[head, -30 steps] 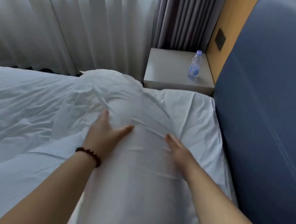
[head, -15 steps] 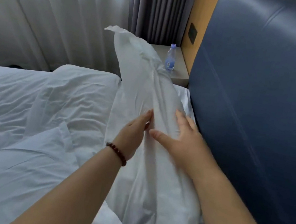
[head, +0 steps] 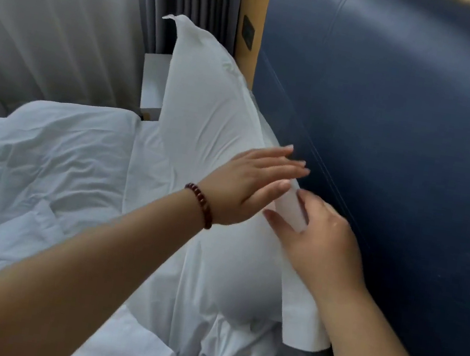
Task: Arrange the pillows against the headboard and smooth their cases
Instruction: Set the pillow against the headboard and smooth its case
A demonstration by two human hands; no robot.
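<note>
From my end this reads as the propping step. The pillow stands on its long edge on the bed, tilted back so its crest leans on the blue headboard, as far as I can see. One corner pokes up in front of the curtain. Both hands are at that crest, near its middle. The left hand (the one with the bead bracelet at the wrist) is wide, fingers straight and close together. Its palm faces down on the crest and its fingertips reach just to the headboard; it holds nothing and only presses. The right hand lies just beside it, between pillow and headboard, over the loose flap of the case, which runs along the crest and hangs free at the near end. Its thumb is splayed to the pillow side, its fingers are nearly straight, and a strip of flap shows between them. I judge that as flat pressing and not a pinch, though the palm hides what is under it. Placement looks nearly done for this pillow, but smoothing is not: the face carries shallow creases and the flap sticks out. The next move, as I'd plan it, calls for the right hand to flatten or tuck that flap behind the pillow. The left would steady the crest against flopping forward, and then flat palms would sweep down the face. The white heap at lower left could be another pillow or just bedding; I cannot tell.
</note>
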